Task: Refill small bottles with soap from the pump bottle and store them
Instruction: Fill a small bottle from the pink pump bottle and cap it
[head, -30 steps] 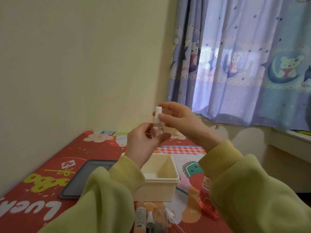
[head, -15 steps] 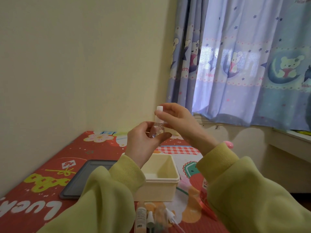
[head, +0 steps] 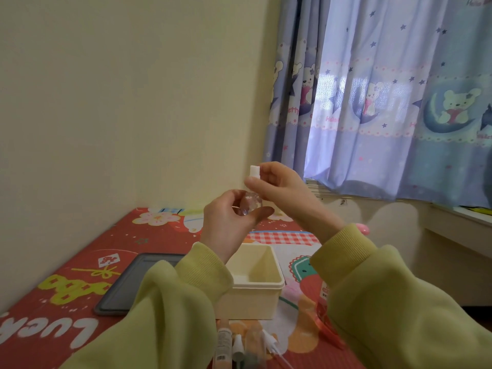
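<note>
I hold a small clear bottle [head: 251, 205] up in front of me above the table. My left hand [head: 231, 222] grips its round body from below. My right hand [head: 279, 186] pinches its white cap [head: 254, 172] between thumb and fingers. Below them stands an open cream storage box [head: 263, 283]. Several small bottles and spray heads [head: 239, 347] lie at the near edge between my sleeves. The pump bottle [head: 326, 310] is mostly hidden behind my right sleeve; only its red base and label show.
A dark grey lid [head: 127, 288] lies flat to the left of the box on the red patterned table cover [head: 80, 275]. A wall runs along the left. A blue curtain [head: 386, 102] hangs at the right over a sill.
My right hand has shifted slightly on the white cap, with the fingers lower on it. The bottle stays at the same height in my left hand.
</note>
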